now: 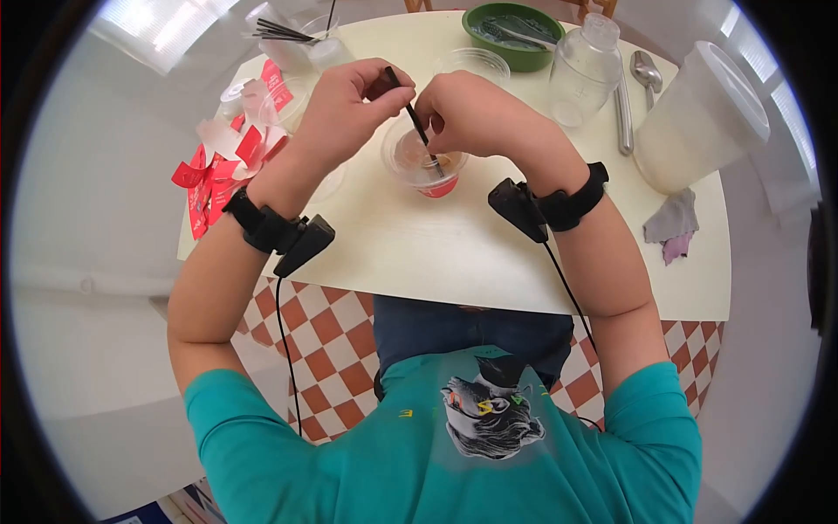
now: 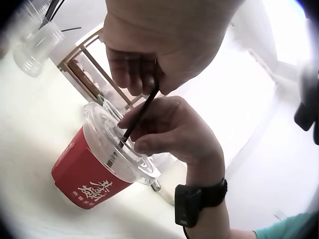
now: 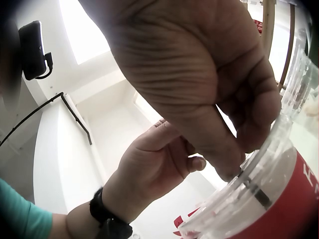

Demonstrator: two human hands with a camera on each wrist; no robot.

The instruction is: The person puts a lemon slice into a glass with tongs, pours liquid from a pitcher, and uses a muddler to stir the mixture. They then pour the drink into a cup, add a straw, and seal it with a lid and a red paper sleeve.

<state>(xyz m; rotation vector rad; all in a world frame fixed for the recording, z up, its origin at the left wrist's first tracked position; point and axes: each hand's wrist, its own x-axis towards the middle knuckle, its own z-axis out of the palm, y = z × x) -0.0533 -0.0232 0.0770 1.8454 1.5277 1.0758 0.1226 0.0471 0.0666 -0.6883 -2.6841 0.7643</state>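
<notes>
A red paper cup (image 2: 89,169) with a clear plastic lid (image 2: 107,134) stands on the table. One black straw (image 1: 413,118) runs slantwise down through the lid, its lower end showing through the clear plastic. My left hand (image 1: 345,109) pinches the straw near its top. Lower down, close over the lid, the thumb and index finger of my right hand (image 1: 480,113) pinch the same straw. In the right wrist view that thumb's tip is right at the spot where the straw enters the lid.
Torn red and white wrappers (image 1: 223,170) lie at left, with black straws (image 1: 284,32) behind. A green bowl (image 1: 515,57), a clear jar (image 1: 583,74), metal scoops (image 1: 646,68) and a large translucent pitcher (image 1: 690,127) stand behind and right. A grey cloth (image 1: 672,218) lies near the right edge.
</notes>
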